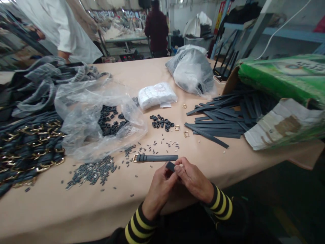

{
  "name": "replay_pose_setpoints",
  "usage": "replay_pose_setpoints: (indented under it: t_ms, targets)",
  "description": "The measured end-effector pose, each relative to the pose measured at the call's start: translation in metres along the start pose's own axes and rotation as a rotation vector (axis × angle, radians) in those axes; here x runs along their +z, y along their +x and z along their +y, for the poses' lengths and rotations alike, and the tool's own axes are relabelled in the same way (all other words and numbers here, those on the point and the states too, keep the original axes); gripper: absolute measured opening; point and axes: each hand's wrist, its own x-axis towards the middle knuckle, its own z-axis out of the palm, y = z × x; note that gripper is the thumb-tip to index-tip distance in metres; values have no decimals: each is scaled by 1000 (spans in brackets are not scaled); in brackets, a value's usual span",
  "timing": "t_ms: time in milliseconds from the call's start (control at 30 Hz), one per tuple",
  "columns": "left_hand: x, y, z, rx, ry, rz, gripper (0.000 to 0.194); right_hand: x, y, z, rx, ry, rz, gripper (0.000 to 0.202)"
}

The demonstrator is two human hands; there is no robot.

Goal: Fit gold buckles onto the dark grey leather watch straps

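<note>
Near the table's front edge, my left hand (162, 184) and my right hand (191, 176) close together around a dark strap (170, 165). Its end shows above my fingers; the rest is hidden by them. Just beyond lies a finished-looking dark strap with a gold buckle (158, 158), flat on the table and pointing left. Black strap loops (162, 122) sit in a small pile farther back. Gold square buckles (186, 134) lie to their right. Small dark pieces (93, 171) are heaped to the left, with several scattered around.
Loose dark straps (218, 118) spill from a green box (281, 78) on the right. A clear plastic bag (78, 125) holds more loops. Buckled straps (27, 149) pile at far left. A white packet (157, 95) and a filled bag (193, 69) stand behind. Two people are beyond the table.
</note>
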Motion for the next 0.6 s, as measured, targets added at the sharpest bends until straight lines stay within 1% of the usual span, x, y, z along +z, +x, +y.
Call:
replay_pose_setpoints:
  t_ms: [100, 233, 300, 333, 367, 433, 467, 533, 567, 600]
  targets:
    - [3, 7, 3, -65, -143, -9, 27, -8, 5, 4, -10, 112, -9, 26]
    - [11, 22, 17, -127, -417, -74, 27, -29, 10, 5, 3, 278, -22, 22]
    - [15, 33, 25, -136, -457, -130, 28, -41, 12, 6, 37, 343, -33, 22]
    - [16, 40, 28, -132, -432, -166, 29, -47, 12, 8, 50, 369, -37, 23]
    - [16, 49, 31, -121, -364, -203, 31, -53, 13, 11, 55, 393, -28, 23]
    - [12, 68, 35, -46, -93, -237, 33, -63, 14, 18, 64, 456, 39, 23]
    - [9, 78, 37, 31, 93, -219, 32, -67, 15, 22, 77, 499, 97, 23]
    - [2, 101, 40, 255, 490, -129, 25, -73, 17, 31, 111, 587, 221, 22]
    - [-1, 112, 43, 366, 671, -87, 22, -75, 18, 35, 129, 623, 263, 22]
    - [-4, 123, 45, 447, 831, -49, 22, -75, 18, 38, 143, 651, 285, 22]
